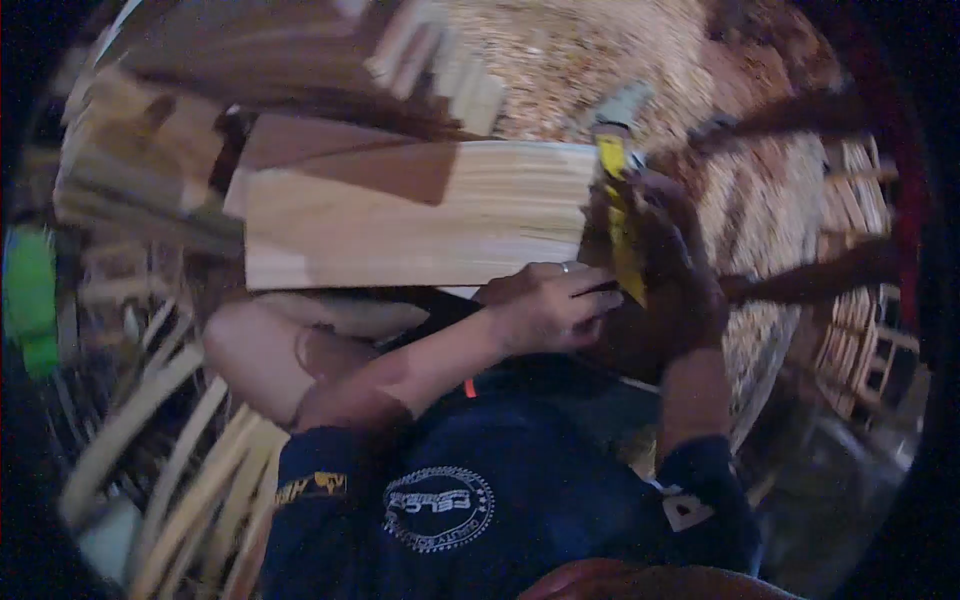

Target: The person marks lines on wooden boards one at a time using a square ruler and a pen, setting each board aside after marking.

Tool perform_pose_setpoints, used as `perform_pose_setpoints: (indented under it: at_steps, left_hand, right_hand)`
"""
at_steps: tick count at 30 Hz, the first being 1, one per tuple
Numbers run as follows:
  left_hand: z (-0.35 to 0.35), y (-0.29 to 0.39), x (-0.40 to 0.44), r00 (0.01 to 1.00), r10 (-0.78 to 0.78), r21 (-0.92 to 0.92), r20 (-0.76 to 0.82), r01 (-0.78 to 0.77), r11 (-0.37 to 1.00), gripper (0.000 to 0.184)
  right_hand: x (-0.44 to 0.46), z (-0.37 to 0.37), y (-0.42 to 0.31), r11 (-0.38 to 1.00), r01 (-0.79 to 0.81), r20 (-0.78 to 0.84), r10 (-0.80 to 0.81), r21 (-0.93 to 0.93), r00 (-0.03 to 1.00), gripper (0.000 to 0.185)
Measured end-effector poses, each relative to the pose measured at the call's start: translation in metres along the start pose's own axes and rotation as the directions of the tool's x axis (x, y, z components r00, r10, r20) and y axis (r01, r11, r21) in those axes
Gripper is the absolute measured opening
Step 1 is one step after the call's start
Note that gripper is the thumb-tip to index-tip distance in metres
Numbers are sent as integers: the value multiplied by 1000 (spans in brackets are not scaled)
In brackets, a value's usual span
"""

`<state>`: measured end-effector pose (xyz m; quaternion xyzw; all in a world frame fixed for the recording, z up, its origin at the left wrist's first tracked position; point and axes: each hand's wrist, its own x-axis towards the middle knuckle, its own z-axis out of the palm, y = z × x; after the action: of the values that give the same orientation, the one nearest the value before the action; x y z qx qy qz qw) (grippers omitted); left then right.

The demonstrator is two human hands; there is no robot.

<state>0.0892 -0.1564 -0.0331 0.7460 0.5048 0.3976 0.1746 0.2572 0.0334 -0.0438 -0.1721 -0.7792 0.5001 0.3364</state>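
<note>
Across the lap, head view: a pale wooden board [400,225] is lying broad and flat, its straight grain running lengthwise and a brownish patch darkening its upper left part.
Yellow strip [617,200]: narrow, with dark marks along it, it is crossing beside the board's right end and tapering toward the left hand; its material is too blurred to tell.
Blue-grey piece [625,103]: smooth-looking and bent, it is showing just above the strip's upper end.
Left hand [545,310]: wearing a shiny ring [568,267], it is reaching to the board's lower right corner, fingers partly curled and close to the strip's lower end; whether they are gripping it cannot be told.
Right hand [665,235]: deep in shadow, it is bending around the area just beside the strip; how closed its fingers are, and what they have hold of, cannot be told.
Shavings [570,50]: curly, flaky and tan, they are spreading beyond the board.
Curved strips [210,450]: long, pale and smooth, they are fanning out at lower left.
Slatted wood [852,205]: thin pieces are forming rows at far right.
Shirt [550,430]: dark blue cloth is bearing a round, pale printed emblem.
</note>
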Motion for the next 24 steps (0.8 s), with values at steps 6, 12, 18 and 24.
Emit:
perform_pose_setpoints:
  at_steps: [6,12,18,24]
  left_hand:
    - [-84,31,5,835,-458,-675,-306,149,722,30]
    - [-95,2,-34,582,-756,-713,-301,389,583,31]
    - [-97,3,-148,-88,-983,-945,162,274,-180,43]
    - [-105,-42,-164,-155,-986,-998,63,9,-65,47]
  right_hand:
    - [25,21,-91,955,-27,65,48,-296,997,40]
    - [20,27,-28,909,-403,-207,376,-104,903,41]
    - [-7,-15,23,656,-657,-304,582,-371,754,33]
    - [0,-4,5,589,-717,-78,750,-372,657,39]
